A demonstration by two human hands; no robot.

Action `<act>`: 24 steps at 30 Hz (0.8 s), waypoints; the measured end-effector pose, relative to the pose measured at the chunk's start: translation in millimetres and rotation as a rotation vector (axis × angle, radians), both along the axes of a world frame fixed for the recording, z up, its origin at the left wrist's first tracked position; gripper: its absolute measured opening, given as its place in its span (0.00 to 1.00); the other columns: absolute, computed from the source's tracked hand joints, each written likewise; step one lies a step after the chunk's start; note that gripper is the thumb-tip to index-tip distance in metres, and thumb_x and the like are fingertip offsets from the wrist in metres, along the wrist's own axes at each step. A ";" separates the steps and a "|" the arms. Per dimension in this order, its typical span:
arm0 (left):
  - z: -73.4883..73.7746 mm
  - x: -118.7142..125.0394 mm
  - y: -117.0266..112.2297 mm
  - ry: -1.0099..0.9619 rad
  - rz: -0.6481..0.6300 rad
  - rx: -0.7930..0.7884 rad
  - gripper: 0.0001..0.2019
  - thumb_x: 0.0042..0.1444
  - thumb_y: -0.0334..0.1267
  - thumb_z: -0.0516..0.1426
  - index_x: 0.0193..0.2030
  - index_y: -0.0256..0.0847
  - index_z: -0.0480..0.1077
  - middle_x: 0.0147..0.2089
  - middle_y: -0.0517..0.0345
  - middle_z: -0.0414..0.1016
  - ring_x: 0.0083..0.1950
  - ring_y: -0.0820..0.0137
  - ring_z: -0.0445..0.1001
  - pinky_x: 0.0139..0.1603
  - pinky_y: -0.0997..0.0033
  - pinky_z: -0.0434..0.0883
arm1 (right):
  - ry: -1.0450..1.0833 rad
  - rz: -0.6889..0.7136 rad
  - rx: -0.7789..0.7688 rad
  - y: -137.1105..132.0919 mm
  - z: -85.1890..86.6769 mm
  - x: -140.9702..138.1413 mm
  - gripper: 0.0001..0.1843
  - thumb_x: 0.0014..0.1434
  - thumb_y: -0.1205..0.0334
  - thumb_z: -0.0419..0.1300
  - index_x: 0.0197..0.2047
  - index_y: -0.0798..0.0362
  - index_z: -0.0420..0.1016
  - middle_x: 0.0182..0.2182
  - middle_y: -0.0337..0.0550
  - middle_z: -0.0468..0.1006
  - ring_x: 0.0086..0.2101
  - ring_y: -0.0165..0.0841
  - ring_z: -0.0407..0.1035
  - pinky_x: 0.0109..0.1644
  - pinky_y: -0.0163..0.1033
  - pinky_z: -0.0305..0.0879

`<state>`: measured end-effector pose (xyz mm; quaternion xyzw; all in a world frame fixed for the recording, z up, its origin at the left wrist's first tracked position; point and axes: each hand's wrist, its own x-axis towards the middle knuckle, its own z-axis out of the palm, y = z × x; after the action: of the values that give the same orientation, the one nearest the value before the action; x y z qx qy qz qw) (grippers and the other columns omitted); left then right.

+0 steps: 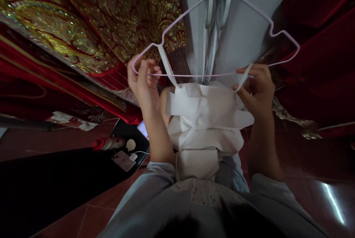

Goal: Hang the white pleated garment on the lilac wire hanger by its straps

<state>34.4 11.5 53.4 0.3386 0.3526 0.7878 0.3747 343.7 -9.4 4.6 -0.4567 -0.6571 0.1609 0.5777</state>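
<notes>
A pale wire hanger (244,3) hangs in front of me from something above. A white strapped garment (206,119) dangles from it by two thin straps. My left hand (142,77) is closed around the hanger's left end, next to the left strap (168,66). My right hand (256,88) pinches the right strap (244,77) just under the hanger's bottom bar.
Red cloth with gold sequin embroidery (111,16) hangs at the left, dark red velvet (324,46) at the right. A grey pillar (244,34) stands behind the hanger. On the red tile floor lie a black mat (55,182), a phone (142,129) and a red-capped bottle (108,143).
</notes>
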 end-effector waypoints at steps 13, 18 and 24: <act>-30.3 33.4 -11.1 0.038 -0.110 0.032 0.21 0.74 0.57 0.64 0.36 0.46 0.67 0.35 0.57 0.83 0.39 0.65 0.85 0.47 0.65 0.83 | 0.217 -0.262 0.423 36.0 0.2 63.9 0.31 0.57 0.43 0.80 0.61 0.38 0.81 0.51 0.44 0.77 0.44 0.36 0.76 0.38 0.39 0.75; -34.8 34.4 -11.5 0.035 -0.122 0.069 0.21 0.71 0.58 0.65 0.37 0.46 0.67 0.35 0.56 0.84 0.39 0.64 0.84 0.46 0.65 0.82 | -0.131 -0.141 0.292 35.1 54.5 57.2 0.22 0.57 0.44 0.80 0.49 0.43 0.83 0.42 0.43 0.81 0.46 0.43 0.78 0.54 0.54 0.78; -37.9 31.8 -12.0 0.065 -0.119 0.027 0.21 0.70 0.59 0.66 0.37 0.46 0.67 0.37 0.56 0.84 0.39 0.65 0.84 0.46 0.66 0.80 | -0.225 -0.225 0.179 18.7 76.1 32.2 0.32 0.54 0.45 0.82 0.58 0.42 0.80 0.55 0.50 0.75 0.63 0.56 0.70 0.68 0.63 0.72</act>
<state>66.2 -0.6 15.5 0.3894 0.3331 0.7574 0.4048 375.8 9.3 80.7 -0.4892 -0.6740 -0.0159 0.5533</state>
